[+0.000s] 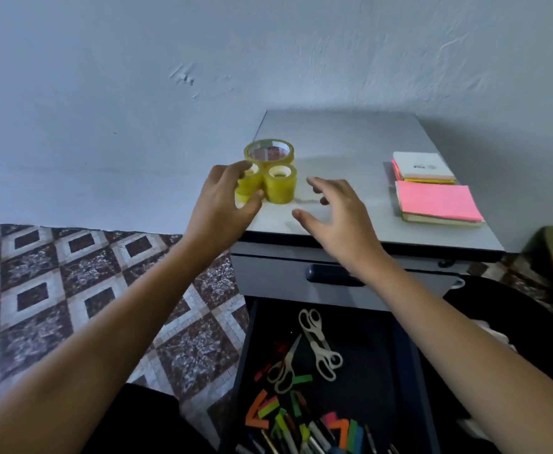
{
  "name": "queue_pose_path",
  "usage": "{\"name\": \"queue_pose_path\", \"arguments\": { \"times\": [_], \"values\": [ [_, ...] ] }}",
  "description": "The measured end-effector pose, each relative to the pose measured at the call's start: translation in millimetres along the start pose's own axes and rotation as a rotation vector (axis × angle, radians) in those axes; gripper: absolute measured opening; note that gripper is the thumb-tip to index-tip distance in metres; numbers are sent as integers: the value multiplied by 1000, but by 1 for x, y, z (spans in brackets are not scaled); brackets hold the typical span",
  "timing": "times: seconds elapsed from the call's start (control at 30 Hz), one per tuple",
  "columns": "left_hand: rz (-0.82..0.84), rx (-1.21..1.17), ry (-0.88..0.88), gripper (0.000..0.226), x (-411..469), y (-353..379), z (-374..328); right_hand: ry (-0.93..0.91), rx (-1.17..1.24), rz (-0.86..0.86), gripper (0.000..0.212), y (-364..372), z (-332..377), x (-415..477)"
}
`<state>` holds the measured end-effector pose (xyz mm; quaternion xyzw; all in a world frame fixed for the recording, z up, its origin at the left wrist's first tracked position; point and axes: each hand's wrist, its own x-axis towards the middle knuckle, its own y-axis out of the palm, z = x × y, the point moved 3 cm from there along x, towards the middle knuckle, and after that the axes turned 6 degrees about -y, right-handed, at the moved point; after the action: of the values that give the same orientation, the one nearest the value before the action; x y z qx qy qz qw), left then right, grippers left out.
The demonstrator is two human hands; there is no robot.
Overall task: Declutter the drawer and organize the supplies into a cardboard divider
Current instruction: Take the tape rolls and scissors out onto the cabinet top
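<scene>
Yellow, glossy tape sits in a cluster at the upper-left corner of the pale grey tabletop [350,139]. It is made up of a wide flat roll [268,151] with a clear hollow core, a small thick roll [281,185] just in front of it and touching, and small rolls to the left [248,186] partly hidden by fingers. The left grip [222,198], a bare hand, curls its forefinger over and its thumb under those hidden rolls, pinching them. The right grip [337,217] hovers over the smooth surface in mid-frame, fingers spread and holding nothing. Toward the right edge lie two square paper blocks: a bright pink sticky pad [439,203], and behind it a stack of pads [422,167] with a white top and pink and yellow layers beneath. Below the cabinet's moulded dark handle [330,275], the open drawer [396,362] fills the lower centre, with a dark, matte lining. In it lie two white-handled scissors [317,342], crossed with a third pair, scattered neon paper strips [258,407] in orange, green and pink, and a loose bunch of pens [288,437] at the bottom edge. Diamond-patterned tiled floor [55,290] spreads across the lower left.
</scene>
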<state>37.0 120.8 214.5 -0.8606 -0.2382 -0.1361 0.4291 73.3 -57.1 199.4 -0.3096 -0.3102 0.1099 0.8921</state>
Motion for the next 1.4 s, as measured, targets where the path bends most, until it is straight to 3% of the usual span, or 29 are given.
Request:
{"name": "queue_pose_path", "arguments": {
  "times": [0.1,0.17,0.37,0.53,0.8,1.0,1.2,1.4],
  "values": [
    [62,-38,95,33,-49,16,-8,-66,-14,-3,46,-3,-9,-53],
    [182,-49,97,31,-78,40,-1,-29,-40,89,42,5,-27,-87],
    [581,-39,-234,33,-138,132,45,355,-92,431,39,49,-107,-164],
    [784,101,-441,41,-161,191,86,546,-155,619,35,91,-158,-188],
    [854,342,-591,48,-185,226,120,522,-425,812,55,146,-188,-196],
    [917,444,-604,49,-181,228,126,594,-409,768,44,157,-197,-198],
    [938,350,-620,18,-165,226,119,756,-105,650,18,133,-205,-208],
    [958,147,-576,18,-147,179,98,621,134,442,2,69,-165,-205]
  ]
}}
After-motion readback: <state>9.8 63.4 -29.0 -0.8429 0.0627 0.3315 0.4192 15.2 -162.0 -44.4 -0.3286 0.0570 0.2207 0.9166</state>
